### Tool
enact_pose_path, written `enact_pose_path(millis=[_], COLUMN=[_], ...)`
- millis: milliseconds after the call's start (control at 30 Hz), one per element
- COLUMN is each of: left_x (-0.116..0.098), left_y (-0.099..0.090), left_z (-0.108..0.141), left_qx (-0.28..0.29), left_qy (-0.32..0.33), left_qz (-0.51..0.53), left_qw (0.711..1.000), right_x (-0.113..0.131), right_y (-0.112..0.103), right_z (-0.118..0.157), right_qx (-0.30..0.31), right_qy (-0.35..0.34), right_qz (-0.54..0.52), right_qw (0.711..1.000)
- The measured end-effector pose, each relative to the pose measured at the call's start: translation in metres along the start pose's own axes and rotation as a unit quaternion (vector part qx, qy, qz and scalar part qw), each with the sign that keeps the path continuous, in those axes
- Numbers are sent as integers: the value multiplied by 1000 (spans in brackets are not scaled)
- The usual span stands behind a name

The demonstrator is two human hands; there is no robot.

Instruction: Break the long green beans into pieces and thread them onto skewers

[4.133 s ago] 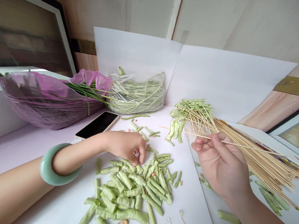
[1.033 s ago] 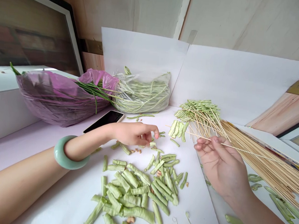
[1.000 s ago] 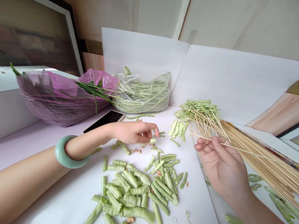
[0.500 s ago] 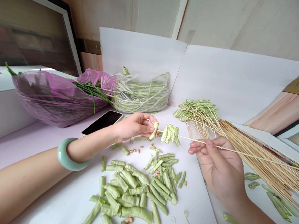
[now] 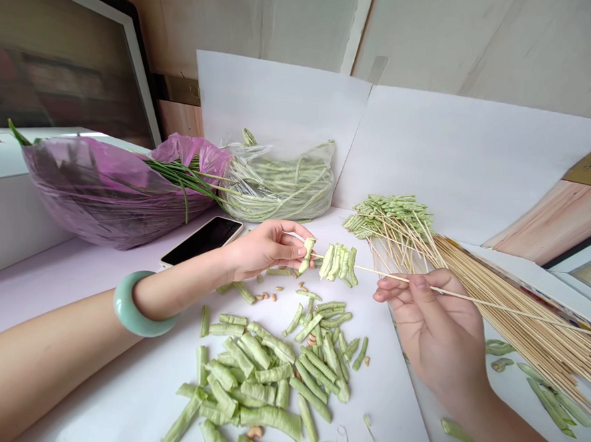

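My left hand [image 5: 271, 249] pinches a short green bean piece [image 5: 306, 256] at the tip of a thin wooden skewer [image 5: 382, 274]. Several bean pieces [image 5: 339, 262] are threaded side by side on the skewer, a small gap to the right of the pinched one. The skewer's shaft lies between the thumb and fingers of my right hand [image 5: 437, 323], and its far end runs off to the right over other skewers. Below both hands, a pile of cut bean pieces [image 5: 260, 379] lies on the white surface.
Behind are a purple bag [image 5: 112, 190], a clear bag of long beans [image 5: 282, 187] and a phone [image 5: 203, 241]. Back right, finished bean skewers [image 5: 396, 214] lie beside a bundle of bare skewers [image 5: 511, 294]. Loose bean pieces [image 5: 552, 400] lie at the right.
The threaded bean pieces and my right hand have shifted very slightly to the right. Both hands keep their hold.
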State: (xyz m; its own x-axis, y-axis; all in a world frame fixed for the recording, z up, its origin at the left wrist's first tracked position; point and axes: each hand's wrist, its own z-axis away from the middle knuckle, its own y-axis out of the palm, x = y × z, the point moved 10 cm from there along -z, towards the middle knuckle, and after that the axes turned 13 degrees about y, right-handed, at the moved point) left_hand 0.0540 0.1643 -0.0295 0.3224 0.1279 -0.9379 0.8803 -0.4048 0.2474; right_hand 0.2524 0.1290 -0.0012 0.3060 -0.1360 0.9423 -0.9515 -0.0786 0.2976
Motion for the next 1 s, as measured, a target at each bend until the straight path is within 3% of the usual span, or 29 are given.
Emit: enact_pose_path(millis=[267, 500, 1000], left_x=[5, 4, 10], left_y=[-4, 6, 3], left_z=[3, 5, 7], left_qx=[-96, -74, -77], left_qy=[12, 16, 52], left_qz=[19, 4, -19], left_qw=[995, 997, 996], right_x=[-8, -11, -27], right_y=[1, 3, 1], right_z=[0, 1, 1], right_qx=[-3, 3, 0], right_qy=[22, 26, 87], right_qz=[-17, -15, -46], right_qw=[1000, 1000, 995])
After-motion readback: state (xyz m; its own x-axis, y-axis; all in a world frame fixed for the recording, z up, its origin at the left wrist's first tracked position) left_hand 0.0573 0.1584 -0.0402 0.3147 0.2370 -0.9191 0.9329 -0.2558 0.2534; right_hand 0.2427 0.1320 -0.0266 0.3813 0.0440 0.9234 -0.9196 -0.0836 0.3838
